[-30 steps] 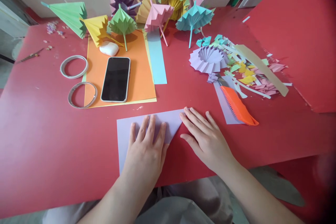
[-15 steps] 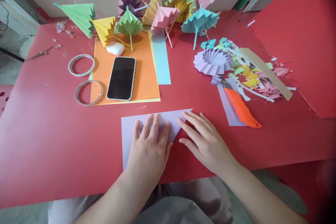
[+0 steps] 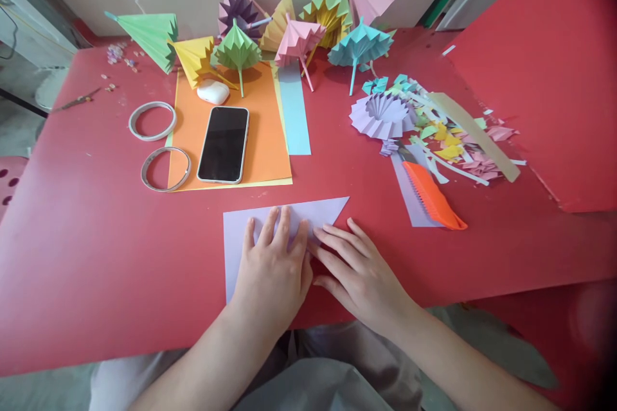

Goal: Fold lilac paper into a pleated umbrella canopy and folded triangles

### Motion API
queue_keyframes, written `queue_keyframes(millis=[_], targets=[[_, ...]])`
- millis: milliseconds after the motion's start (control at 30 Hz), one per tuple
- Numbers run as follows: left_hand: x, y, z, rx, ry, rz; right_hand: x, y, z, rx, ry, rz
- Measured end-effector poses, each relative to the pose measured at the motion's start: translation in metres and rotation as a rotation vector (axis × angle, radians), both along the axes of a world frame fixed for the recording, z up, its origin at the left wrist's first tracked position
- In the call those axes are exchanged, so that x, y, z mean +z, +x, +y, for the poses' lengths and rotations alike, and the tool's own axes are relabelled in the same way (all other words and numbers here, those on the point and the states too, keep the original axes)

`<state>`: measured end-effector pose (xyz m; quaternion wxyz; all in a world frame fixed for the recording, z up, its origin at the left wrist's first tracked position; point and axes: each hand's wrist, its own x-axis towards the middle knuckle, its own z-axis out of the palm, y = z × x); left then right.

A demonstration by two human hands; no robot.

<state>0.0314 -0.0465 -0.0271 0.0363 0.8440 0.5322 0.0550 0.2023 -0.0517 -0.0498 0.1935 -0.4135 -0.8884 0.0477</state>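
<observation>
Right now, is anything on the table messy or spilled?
Yes. Paper scraps lie in a jumbled heap on the right, and what look like tiny beads are scattered loose at the far left, as if spilled. The purple paper under the left hand shows no rip.

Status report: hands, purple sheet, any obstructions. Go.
Left hand spread on purple sheet. Right hand at its slanted edge. Sheet on red table. Orange-handled tool off right, clear of both hands.
</observation>
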Motion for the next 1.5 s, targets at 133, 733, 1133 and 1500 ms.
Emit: queue_keyframes(millis=[133, 733, 1133, 1500], targets=[[0.002, -0.001, 0.002, -0.013, -0.017, 0.026, -0.001, -0.003, -0.006, 0.009, -0.016, 0.014], [0.014, -0.003, 0.012, -0.108, -0.137, 0.199, 0.008, -0.020, -0.035, 0.096, 0.027, 0.046], [0.013, 0.000, 0.014, -0.083, -0.148, 0.213, 0.003, -0.053, -0.077, 0.214, -0.047, 0.160], [0.021, -0.003, 0.012, -0.118, -0.115, 0.189, 0.026, -0.043, -0.066, 0.192, 0.031, 0.271]])
